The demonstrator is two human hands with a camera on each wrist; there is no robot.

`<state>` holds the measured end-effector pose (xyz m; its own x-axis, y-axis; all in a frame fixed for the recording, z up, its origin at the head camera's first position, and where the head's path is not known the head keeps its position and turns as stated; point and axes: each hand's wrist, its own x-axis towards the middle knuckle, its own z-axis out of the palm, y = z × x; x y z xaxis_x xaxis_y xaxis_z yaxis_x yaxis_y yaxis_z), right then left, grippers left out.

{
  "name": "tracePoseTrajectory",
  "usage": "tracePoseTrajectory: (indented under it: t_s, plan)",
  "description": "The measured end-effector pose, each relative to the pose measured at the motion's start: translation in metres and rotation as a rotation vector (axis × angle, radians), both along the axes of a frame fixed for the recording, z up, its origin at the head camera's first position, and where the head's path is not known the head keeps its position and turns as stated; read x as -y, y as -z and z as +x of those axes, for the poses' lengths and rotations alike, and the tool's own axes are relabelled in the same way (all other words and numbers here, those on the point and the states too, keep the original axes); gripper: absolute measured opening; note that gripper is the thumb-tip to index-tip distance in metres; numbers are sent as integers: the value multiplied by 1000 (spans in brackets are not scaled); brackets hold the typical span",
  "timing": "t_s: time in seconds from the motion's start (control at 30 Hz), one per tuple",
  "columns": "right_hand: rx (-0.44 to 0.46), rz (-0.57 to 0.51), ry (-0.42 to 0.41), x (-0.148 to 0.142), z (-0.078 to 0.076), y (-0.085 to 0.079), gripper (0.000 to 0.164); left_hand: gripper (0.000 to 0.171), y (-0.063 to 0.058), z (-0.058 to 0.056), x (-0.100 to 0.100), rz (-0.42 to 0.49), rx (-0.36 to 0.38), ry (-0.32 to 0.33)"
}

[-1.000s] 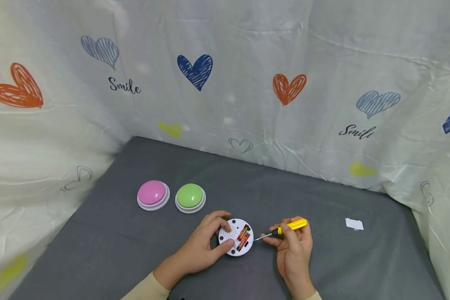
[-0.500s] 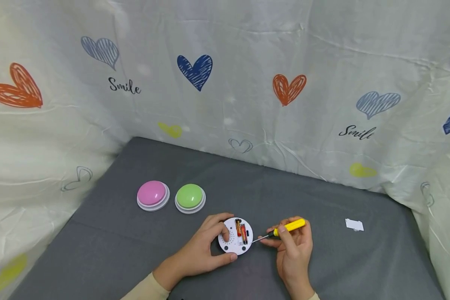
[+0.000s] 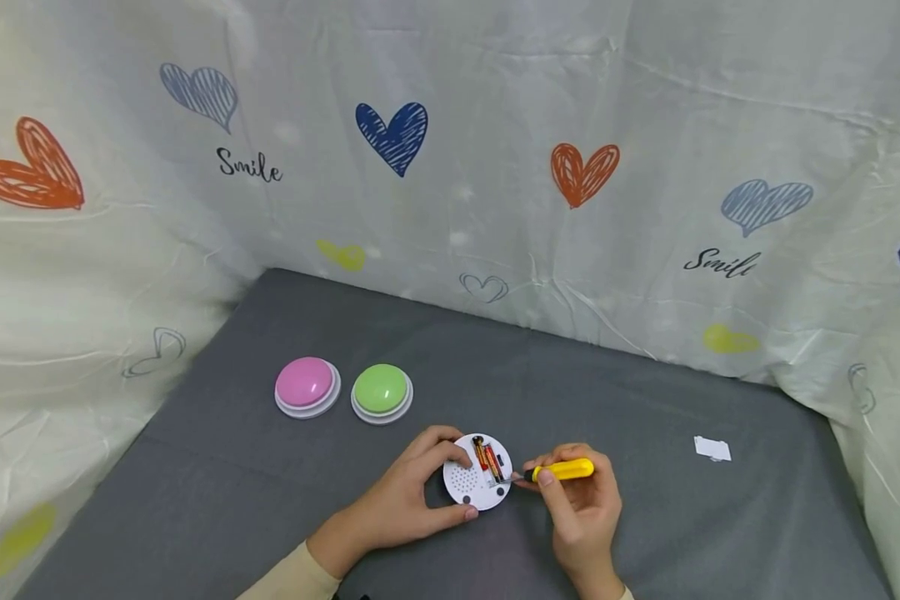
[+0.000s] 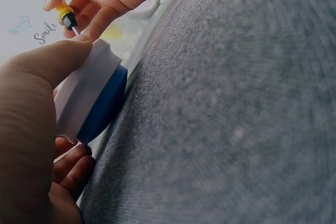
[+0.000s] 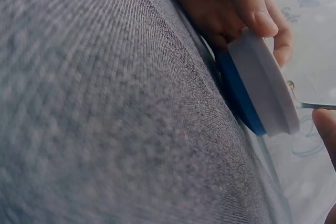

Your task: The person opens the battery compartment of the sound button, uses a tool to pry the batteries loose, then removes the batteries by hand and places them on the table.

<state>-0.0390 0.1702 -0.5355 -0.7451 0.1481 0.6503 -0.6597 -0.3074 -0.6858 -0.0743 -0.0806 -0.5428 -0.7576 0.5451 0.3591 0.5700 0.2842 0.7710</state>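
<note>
My left hand (image 3: 397,500) grips a round white button (image 3: 465,485) by its rim, thumb near and fingers on the far side. Its underside faces up, showing small holes, dark feet and two red-and-black batteries (image 3: 487,458) in an uncovered compartment. Beneath, the blue dome (image 4: 107,106) shows in the left wrist view. With my right hand (image 3: 587,512) I hold a screwdriver (image 3: 570,469) by its yellow handle. The metal shaft (image 5: 317,106) reaches to the battery end nearest me; in the right wrist view the tip is at the underside.
A pink button (image 3: 304,383) and a green button (image 3: 381,390) stand dome up at the back left. To the right lies a small white cover-like piece (image 3: 712,448) on the grey cloth (image 3: 645,417). A heart-patterned curtain (image 3: 480,200) closes off the back and sides.
The button has turned counterclockwise in my left hand. My right hand has brought the screwdriver tip left, from beside the rim to the battery compartment. The other buttons have stayed put.
</note>
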Motion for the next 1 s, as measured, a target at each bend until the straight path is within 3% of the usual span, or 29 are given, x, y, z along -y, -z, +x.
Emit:
tracePoseTrajectory:
  t_s: [0.2, 0.3, 0.47, 0.67, 1.0]
  plan:
    - [-186, 102, 71, 6, -4, -7, 32, 49, -1, 3, -1, 23, 5, 5]
    - [-232, 145, 93, 11, -2, -15, 30, 49, -1, 6, 0, 12, 28, -8]
    - [-224, 165, 93, 15, 2, -18, 29, 48, 0, 8, -1, 5, 58, -35]
    - [-154, 128, 50, 15, 8, -3, 36, 46, -2, 7, -2, -13, 34, -58]
    - [-8, -72, 12, 17, 15, 7, 31, 45, -3, 4, -3, -31, 28, -80]
